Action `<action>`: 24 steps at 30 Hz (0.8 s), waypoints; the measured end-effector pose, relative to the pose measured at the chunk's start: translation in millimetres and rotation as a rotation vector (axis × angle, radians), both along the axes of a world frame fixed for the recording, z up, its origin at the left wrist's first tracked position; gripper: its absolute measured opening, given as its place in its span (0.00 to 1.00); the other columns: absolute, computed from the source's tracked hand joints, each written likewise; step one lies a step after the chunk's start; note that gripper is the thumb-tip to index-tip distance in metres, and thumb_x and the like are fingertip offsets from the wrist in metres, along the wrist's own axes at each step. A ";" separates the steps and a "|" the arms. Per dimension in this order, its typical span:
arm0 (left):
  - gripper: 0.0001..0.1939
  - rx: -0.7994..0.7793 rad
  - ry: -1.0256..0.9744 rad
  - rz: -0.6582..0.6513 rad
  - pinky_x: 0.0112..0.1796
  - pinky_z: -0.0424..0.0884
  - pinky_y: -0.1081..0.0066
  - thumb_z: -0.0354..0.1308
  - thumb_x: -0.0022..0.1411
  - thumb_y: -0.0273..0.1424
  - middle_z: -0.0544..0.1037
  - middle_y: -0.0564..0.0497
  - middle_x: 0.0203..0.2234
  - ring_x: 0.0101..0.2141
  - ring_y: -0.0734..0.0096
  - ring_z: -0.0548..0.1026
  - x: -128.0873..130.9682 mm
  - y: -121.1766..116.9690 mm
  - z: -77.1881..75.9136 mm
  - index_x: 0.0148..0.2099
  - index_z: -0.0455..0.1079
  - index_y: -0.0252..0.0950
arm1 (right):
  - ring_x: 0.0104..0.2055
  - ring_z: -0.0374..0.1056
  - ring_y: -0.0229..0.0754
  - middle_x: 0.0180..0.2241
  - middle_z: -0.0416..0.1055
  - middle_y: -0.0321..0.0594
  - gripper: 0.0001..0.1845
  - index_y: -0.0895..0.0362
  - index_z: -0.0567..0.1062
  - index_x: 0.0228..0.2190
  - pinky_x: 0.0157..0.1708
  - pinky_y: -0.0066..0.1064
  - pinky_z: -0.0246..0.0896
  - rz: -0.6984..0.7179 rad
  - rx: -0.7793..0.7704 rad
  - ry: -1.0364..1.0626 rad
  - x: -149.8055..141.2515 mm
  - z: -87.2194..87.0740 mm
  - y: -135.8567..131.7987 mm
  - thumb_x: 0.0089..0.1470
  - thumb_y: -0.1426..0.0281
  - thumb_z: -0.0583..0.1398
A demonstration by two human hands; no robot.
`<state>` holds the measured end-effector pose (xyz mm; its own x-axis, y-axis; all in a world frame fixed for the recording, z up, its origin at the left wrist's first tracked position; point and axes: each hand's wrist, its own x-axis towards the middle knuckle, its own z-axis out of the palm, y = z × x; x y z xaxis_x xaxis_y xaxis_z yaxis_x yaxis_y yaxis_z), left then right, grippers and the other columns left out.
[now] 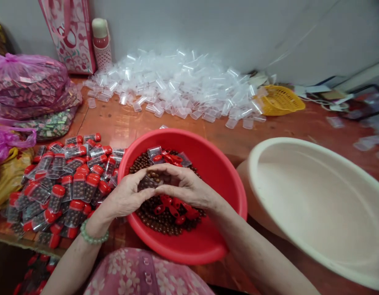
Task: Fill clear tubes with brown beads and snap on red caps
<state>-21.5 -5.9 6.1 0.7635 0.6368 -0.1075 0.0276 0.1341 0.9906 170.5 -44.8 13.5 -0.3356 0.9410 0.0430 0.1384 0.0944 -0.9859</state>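
Both hands meet above a red basin (229, 180). My left hand (123, 196) is closed around a small clear plastic container (144, 183), partly hidden by the fingers, with dark balls showing through it. My right hand (186, 186) is cupped and closed against the container's mouth, its thumb by the left thumb. A few shiny brown balls (154, 175) show between the palms; how many the right hand holds is hidden. Below them lie many loose brown balls (165, 225), red caps (169, 205) and a clear empty container (154, 152).
Left of the basin, filled red-capped containers (75, 184) form a heap reaching the table edge. Clear empty containers (177, 86) are piled along the wall. A cream basin (300, 196) stands tilted at right. Pink bags (29, 82), a thermos (101, 45) and a yellow basket (280, 100) sit behind.
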 end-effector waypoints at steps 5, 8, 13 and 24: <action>0.27 -0.005 -0.027 0.026 0.61 0.58 0.58 0.57 0.62 0.27 0.68 0.45 0.60 0.59 0.58 0.66 2.5 -0.1 0.2 0.63 0.62 0.37 | 0.40 0.72 0.39 0.39 0.75 0.38 0.15 0.54 0.74 0.42 0.42 0.32 0.69 -0.075 -0.061 0.084 -2.4 -0.3 0.2 0.52 0.66 0.66; 0.28 -0.031 -0.029 0.095 0.59 0.61 0.58 0.59 0.60 0.29 0.70 0.42 0.58 0.57 0.57 0.69 3.4 -0.6 -4.5 0.63 0.62 0.34 | 0.33 0.70 0.36 0.34 0.74 0.36 0.14 0.54 0.73 0.37 0.34 0.29 0.69 -0.153 -0.145 0.152 -5.1 -0.9 -1.3 0.49 0.65 0.68; 0.22 0.016 -0.035 0.231 0.55 0.65 0.61 0.61 0.57 0.28 0.74 0.42 0.51 0.51 0.60 0.72 4.1 0.6 -4.6 0.55 0.68 0.33 | 0.29 0.67 0.34 0.29 0.71 0.34 0.14 0.54 0.72 0.32 0.30 0.27 0.66 -0.222 -0.150 0.177 -7.2 -1.3 -2.3 0.46 0.64 0.69; 0.08 0.277 -0.010 0.228 0.50 0.69 0.66 0.57 0.59 0.24 0.76 0.46 0.45 0.46 0.66 0.74 1.5 3.2 12.4 0.42 0.72 0.35 | 0.24 0.61 0.29 0.44 0.69 0.40 0.32 0.51 0.67 0.51 0.23 0.26 0.61 -0.121 -0.016 -0.036 1.4 7.5 -7.5 0.45 0.60 0.70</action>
